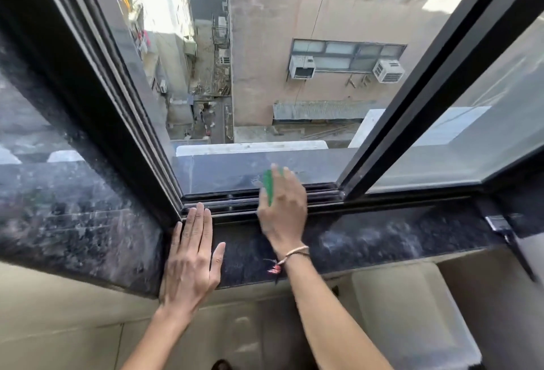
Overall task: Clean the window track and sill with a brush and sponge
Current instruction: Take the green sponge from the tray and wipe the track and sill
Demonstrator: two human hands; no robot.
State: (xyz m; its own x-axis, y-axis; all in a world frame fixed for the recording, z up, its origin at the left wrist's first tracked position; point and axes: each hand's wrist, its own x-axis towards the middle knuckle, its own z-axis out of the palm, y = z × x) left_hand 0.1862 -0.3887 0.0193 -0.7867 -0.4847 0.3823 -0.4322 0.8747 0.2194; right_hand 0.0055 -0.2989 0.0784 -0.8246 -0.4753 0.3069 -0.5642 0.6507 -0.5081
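My right hand (282, 208) grips a green sponge (268, 185), only a strip of which shows past the fingers. It presses over the black window track (235, 200) and the outer grey ledge (229, 172). My left hand (191, 255) lies flat, fingers together, on the dark granite sill (368, 240), with its fingertips at the track's left end. No brush is in view.
The sliding pane's black frame (412, 105) stands to the right, the fixed frame (123, 122) to the left, with the gap between them open to a deep drop outside. A latch (500, 227) sits on the sill at the far right. Dust smears the granite.
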